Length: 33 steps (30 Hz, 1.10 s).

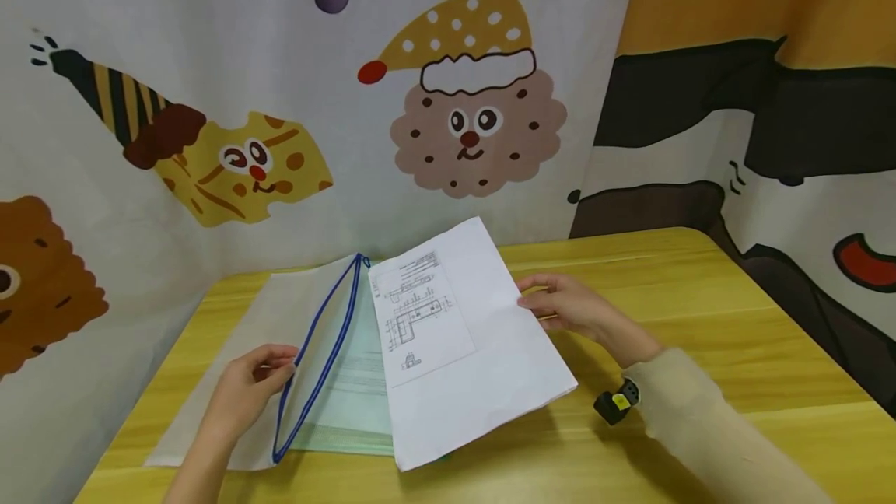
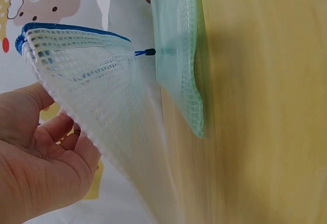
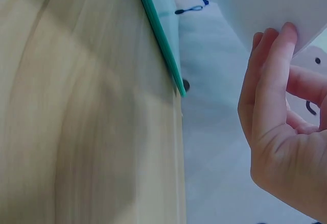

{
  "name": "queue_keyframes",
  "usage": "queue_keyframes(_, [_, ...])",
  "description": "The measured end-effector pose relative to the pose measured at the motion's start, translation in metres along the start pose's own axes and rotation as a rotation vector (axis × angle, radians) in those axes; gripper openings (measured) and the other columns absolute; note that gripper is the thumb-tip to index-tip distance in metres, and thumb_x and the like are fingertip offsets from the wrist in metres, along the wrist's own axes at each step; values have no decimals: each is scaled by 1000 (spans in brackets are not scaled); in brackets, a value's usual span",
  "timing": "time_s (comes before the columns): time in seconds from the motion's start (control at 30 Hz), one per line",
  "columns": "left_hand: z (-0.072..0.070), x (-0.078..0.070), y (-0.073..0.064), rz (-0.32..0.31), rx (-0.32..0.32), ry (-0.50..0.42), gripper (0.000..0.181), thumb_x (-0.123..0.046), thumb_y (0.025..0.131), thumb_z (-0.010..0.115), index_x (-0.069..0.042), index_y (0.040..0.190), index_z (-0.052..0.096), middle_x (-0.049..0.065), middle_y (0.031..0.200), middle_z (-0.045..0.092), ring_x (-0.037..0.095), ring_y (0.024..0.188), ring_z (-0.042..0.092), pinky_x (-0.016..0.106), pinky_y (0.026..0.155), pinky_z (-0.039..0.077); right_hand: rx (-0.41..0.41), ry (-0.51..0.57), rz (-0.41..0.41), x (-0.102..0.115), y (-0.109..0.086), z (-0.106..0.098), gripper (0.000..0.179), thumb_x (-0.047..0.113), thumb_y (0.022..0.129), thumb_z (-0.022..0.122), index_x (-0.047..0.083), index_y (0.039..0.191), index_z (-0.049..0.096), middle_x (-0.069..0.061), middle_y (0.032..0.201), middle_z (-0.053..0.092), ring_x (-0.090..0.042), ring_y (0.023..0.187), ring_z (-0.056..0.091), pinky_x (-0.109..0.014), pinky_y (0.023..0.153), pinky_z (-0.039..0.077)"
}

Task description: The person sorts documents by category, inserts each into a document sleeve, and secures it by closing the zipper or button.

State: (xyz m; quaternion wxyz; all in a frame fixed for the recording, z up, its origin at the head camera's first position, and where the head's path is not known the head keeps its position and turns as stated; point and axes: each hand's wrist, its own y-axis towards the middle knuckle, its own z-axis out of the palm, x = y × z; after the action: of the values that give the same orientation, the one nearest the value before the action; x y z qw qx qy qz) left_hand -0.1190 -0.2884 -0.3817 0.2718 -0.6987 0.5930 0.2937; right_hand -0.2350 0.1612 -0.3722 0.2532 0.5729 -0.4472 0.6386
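A white mesh zipper pouch (image 1: pixel 280 309) with a blue zipper (image 1: pixel 339 337) stands parted at its mouth. My left hand (image 1: pixel 241 391) pinches its zipper edge; the mesh (image 2: pixel 102 91) rises beside the fingers in the left wrist view. My right hand (image 1: pixel 577 306) grips the right edge of white paper (image 1: pixel 483 395), printed with a technical drawing. The paper is tilted up off the table, to the right of the pouch mouth. Under it lies a pale green mesh pouch (image 1: pixel 353 379), partly covered. In the right wrist view, straightish fingers (image 3: pixel 271 86) press against the paper (image 3: pixel 255 4).
Everything lies on a yellow wood-grain table (image 1: pixel 630 271). A curtain (image 1: pixel 350 177) with cartoon figures hangs right behind its far edge. A small black device (image 1: pixel 616 403) sits at my right wrist.
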Motion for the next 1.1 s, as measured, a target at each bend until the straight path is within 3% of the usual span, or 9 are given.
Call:
queue_keyframes(0.33, [4, -5, 0, 40, 14, -35, 28, -9, 96, 65, 5, 120, 65, 15, 104, 70, -3, 78, 59, 15, 68, 55, 2, -1, 4, -2, 17, 20, 36, 13, 99, 59, -4, 131, 52, 4, 91, 72, -9, 80, 69, -22, 68, 58])
queue_keyframes(1.1, [8, -7, -4, 0, 41, -33, 25, -6, 96, 63, 2, 119, 66, 14, 103, 69, 5, 79, 60, 16, 69, 56, -34, 102, -4, -1, 31, 60, 32, 9, 100, 57, -3, 128, 53, 3, 89, 71, -8, 78, 67, -20, 67, 57])
